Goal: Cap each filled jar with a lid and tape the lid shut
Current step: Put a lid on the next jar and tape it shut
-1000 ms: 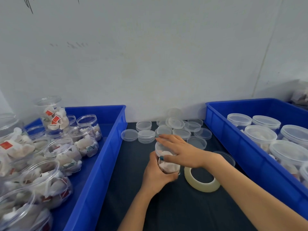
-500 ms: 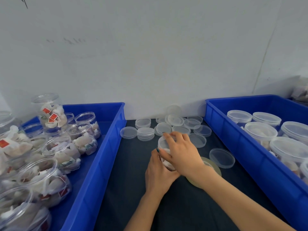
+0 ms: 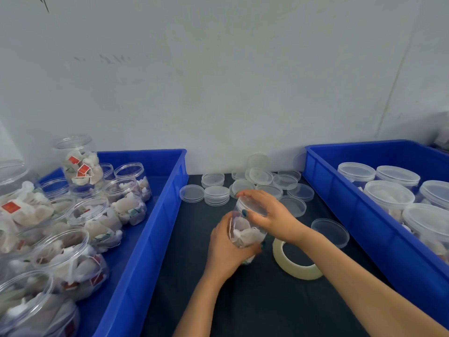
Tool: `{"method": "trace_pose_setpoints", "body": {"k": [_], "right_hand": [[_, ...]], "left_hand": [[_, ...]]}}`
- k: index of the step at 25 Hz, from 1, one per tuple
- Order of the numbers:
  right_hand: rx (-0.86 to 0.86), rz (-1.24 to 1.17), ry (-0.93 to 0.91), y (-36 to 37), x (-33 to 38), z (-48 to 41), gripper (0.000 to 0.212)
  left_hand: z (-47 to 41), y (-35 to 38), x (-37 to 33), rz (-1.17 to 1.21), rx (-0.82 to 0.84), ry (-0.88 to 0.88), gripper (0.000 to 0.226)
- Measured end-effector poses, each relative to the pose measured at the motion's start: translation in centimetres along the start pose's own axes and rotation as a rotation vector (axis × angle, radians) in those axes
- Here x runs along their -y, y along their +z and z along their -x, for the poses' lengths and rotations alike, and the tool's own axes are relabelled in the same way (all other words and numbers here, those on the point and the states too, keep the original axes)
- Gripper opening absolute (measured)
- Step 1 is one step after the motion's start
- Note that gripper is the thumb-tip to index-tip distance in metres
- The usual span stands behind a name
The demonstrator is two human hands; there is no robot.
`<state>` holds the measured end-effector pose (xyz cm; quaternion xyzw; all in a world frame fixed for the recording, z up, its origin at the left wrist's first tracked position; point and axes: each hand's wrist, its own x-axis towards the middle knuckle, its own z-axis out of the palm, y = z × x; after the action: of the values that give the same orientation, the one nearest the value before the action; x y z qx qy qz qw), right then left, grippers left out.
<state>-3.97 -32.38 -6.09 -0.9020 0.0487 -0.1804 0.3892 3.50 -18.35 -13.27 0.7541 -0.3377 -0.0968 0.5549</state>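
Our left hand (image 3: 226,249) wraps round the filled jar (image 3: 245,233) at the middle of the dark mat (image 3: 255,302), and our right hand (image 3: 272,215) curls over the lid (image 3: 252,206) on its mouth. Since half a second ago the jar has tipped, and the right wrist has slid off the tape roll (image 3: 295,266), which now shows just beside it. Red tags (image 3: 9,207) on the sachets (image 3: 36,211) carry print too small to read, and the mat runs between the left bin (image 3: 155,229) and the right bin (image 3: 364,215), with loose lids (image 3: 216,194) crowding its far end and bare cloth nearest us.
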Motion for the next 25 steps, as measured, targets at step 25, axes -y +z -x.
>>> {"method": "trace_pose_setpoints", "body": {"k": [25], "right_hand": [[0.363,0.116,0.244,-1.7,-0.4,1.0,0.08]], "left_hand": [[0.6,0.8,0.3,-0.565,-0.354,0.191,0.089]]}}
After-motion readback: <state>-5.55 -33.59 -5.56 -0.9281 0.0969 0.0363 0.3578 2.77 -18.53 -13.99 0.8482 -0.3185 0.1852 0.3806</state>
